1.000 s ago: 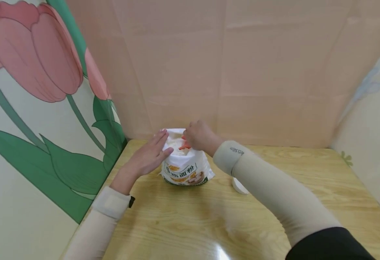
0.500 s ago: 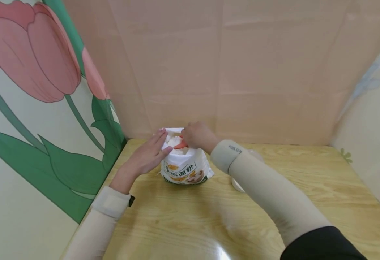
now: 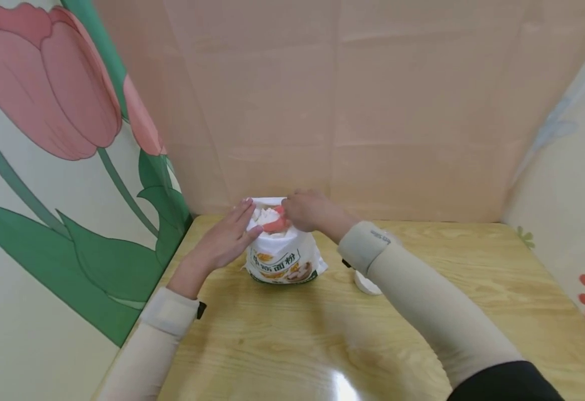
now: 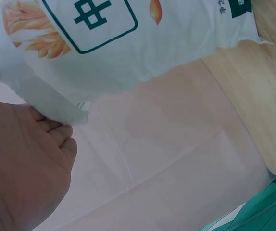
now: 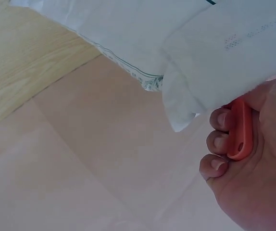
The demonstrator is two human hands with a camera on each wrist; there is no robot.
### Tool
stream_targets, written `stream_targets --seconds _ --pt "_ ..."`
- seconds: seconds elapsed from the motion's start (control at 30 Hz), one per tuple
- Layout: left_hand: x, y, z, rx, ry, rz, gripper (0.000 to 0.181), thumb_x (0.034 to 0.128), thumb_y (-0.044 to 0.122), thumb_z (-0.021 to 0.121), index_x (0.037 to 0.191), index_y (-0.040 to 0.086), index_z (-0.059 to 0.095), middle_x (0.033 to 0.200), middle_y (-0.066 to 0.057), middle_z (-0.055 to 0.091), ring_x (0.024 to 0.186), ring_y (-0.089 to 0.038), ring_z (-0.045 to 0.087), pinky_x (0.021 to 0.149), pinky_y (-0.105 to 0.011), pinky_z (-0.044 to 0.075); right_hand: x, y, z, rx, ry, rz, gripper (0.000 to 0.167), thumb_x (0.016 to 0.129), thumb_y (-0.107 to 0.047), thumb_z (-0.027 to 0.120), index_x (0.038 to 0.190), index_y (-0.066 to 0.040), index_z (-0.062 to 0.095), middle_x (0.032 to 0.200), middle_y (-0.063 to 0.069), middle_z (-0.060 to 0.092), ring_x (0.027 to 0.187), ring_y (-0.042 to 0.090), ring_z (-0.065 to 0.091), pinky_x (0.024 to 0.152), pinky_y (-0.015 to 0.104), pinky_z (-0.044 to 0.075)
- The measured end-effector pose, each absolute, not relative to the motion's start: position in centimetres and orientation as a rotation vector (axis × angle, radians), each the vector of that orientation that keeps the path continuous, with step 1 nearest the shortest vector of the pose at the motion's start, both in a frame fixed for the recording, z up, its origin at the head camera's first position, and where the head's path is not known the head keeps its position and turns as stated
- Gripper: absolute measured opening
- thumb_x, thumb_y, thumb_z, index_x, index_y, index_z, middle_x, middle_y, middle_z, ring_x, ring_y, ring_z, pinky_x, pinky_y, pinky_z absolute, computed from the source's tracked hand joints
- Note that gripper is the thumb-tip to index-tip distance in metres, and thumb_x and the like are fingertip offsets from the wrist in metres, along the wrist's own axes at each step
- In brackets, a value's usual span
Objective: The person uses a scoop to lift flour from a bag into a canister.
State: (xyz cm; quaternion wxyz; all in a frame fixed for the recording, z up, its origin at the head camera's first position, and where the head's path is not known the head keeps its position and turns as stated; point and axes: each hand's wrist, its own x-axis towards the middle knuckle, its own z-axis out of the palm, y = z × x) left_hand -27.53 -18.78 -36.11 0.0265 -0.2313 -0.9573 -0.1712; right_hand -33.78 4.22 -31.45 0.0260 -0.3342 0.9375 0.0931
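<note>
Right grip: fingers wrapped round the handle of the red scoop; scoop's other end just left of that grip, in the mouth of the printed white bag, with white powder showing there. Left grip: fingers extended, touching bag's rim, thumb spread toward the front. Bag upright between both grips, body below them, on the counter. White round dish lower right of right grip, partly behind its forearm.
</note>
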Motion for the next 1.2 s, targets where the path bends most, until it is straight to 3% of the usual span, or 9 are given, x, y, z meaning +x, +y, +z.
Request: stream_targets --seconds 0.33,0.7,0.9,1.2 --pt "-27.3 -19.3 -36.2 -0.691 -2.973 -0.525 0.084 0.1028 0.069 0.017 0.163 0.011 0.010 0.171 -0.002 0.000 0.157 -0.020 -0.002 0.127 -0.044 0.012 -32.9 5.9 -31.8 -1.161 2.942 -0.006 0.030 0.109 -0.030 0.046 0.117 -0.007 0.063 0.120 0.010 0.064 0.114 0.028 0.057 0.097 0.044 0.050" --pt "-27.2 -19.6 -36.2 -0.672 -2.982 -0.537 0.085 0.1026 0.069 0.018 0.163 0.011 0.010 0.171 -0.004 0.001 0.157 -0.018 -0.003 0.127 -0.044 0.012 -32.2 6.9 -32.8 -1.259 2.969 -0.166 0.027 0.109 -0.032 0.045 0.111 -0.010 0.061 0.105 0.005 0.062 0.102 0.024 0.056 0.090 0.040 0.050" --pt "-27.5 -19.6 -36.2 -0.678 -2.972 -0.551 0.084 0.1030 0.068 0.019 0.163 0.011 0.010 0.171 -0.002 -0.001 0.157 -0.019 -0.003 0.126 -0.045 0.012 -32.2 7.2 -32.7 -1.247 2.969 -0.237 0.027 0.109 -0.032 0.044 0.112 -0.009 0.059 0.108 0.006 0.061 0.105 0.025 0.056 0.092 0.042 0.050" --pt "-27.8 -19.5 -36.3 -0.676 -2.983 -0.546 0.085 0.1020 0.070 0.017 0.164 0.012 0.009 0.171 0.000 -0.002 0.157 -0.018 -0.004 0.126 -0.044 0.012 -32.4 8.2 -32.6 -1.353 2.999 -0.272 0.023 0.108 -0.028 0.047 0.100 -0.008 0.056 0.096 0.007 0.057 0.096 0.027 0.054 0.085 0.042 0.048"
